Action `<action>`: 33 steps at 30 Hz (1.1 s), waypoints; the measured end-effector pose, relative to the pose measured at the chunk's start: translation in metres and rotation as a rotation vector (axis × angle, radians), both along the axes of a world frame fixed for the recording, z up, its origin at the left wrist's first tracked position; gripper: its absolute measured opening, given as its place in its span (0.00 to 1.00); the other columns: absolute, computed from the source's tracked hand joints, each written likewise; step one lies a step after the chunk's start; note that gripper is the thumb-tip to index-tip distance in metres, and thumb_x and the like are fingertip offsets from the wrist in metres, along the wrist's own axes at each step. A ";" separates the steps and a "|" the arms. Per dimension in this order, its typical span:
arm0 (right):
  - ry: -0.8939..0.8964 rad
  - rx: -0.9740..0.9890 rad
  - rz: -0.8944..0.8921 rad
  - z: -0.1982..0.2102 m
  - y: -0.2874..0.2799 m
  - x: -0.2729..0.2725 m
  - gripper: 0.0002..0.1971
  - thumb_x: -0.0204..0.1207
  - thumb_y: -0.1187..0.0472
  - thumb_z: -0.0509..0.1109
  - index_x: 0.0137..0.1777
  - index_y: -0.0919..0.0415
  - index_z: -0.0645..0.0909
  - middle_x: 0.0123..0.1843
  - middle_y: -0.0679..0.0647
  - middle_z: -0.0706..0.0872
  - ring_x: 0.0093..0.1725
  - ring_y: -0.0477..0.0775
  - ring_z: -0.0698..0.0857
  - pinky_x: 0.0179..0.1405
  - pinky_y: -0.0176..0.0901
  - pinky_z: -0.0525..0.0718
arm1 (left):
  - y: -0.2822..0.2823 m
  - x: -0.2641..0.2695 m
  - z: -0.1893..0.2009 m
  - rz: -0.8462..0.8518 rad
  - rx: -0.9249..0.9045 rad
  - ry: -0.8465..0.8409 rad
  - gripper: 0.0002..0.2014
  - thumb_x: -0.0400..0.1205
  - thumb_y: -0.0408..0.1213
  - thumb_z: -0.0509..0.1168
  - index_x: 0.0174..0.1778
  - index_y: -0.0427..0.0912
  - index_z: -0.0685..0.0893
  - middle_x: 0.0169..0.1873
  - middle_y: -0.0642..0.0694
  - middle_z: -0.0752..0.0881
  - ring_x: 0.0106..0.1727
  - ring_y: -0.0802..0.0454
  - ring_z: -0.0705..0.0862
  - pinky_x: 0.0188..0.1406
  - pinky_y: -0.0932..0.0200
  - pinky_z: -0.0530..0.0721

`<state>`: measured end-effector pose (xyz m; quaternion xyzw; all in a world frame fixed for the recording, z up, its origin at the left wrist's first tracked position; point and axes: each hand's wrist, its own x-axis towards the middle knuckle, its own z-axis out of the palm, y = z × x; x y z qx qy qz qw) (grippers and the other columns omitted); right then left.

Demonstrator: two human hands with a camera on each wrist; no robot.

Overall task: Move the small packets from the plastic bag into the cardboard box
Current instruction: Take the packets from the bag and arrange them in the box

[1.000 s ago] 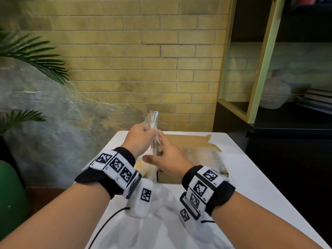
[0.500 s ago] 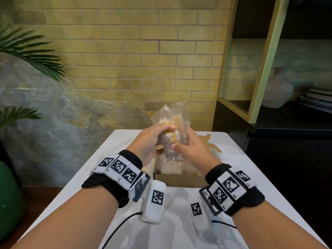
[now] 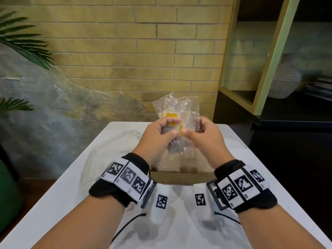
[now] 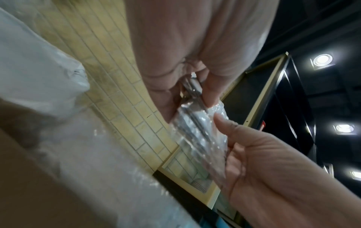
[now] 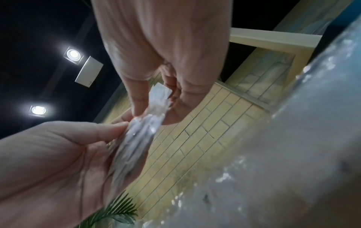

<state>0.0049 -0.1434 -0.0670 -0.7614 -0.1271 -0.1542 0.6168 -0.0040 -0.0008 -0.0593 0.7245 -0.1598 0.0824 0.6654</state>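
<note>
Both hands hold a bundle of small clear packets (image 3: 177, 112) with a yellow label, upright above the open cardboard box (image 3: 179, 177). My left hand (image 3: 169, 127) pinches the bundle's left side, thumb in front. On the right side my right hand (image 3: 197, 129) pinches it too. More clear packets lie inside the box. The left wrist view has the packets (image 4: 197, 128) between my left hand (image 4: 195, 86) and my right hand (image 4: 244, 146). In the right wrist view the packets (image 5: 140, 131) sit edge-on between my right hand (image 5: 154, 98) and my left hand (image 5: 87, 138). The limp plastic bag (image 3: 111, 153) lies left of the box.
The white table (image 3: 62, 203) carries the box and the bag; its edges fall away left and right. A yellow brick wall (image 3: 125, 51) stands behind, palm leaves (image 3: 21, 42) at the left, and a dark shelf unit (image 3: 269, 87) at the right.
The packet bundle has turned from edge-on to broad side facing me. My right hand has slid to its right side, and both hands now sit a little farther apart over the box.
</note>
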 end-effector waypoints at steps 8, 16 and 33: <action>0.041 0.003 -0.014 0.004 -0.010 0.012 0.15 0.73 0.69 0.72 0.57 0.56 0.79 0.31 0.52 0.81 0.31 0.46 0.79 0.36 0.45 0.82 | -0.009 0.009 -0.012 -0.048 0.030 -0.026 0.13 0.81 0.28 0.64 0.52 0.52 0.83 0.52 0.47 0.81 0.44 0.56 0.84 0.42 0.54 0.90; 0.092 -0.051 0.126 0.017 -0.015 0.012 0.16 0.81 0.72 0.60 0.60 0.51 0.78 0.21 0.44 0.83 0.25 0.36 0.81 0.28 0.32 0.83 | 0.006 0.013 -0.006 -0.078 0.014 -0.045 0.20 0.79 0.25 0.65 0.54 0.59 0.82 0.58 0.50 0.84 0.43 0.56 0.84 0.52 0.57 0.86; 0.030 -0.101 0.099 0.022 -0.014 0.004 0.18 0.74 0.68 0.72 0.63 0.56 0.78 0.39 0.54 0.85 0.36 0.45 0.85 0.36 0.37 0.86 | 0.000 0.014 -0.008 0.000 -0.030 -0.131 0.22 0.73 0.26 0.73 0.52 0.60 0.82 0.58 0.47 0.84 0.59 0.42 0.85 0.54 0.44 0.87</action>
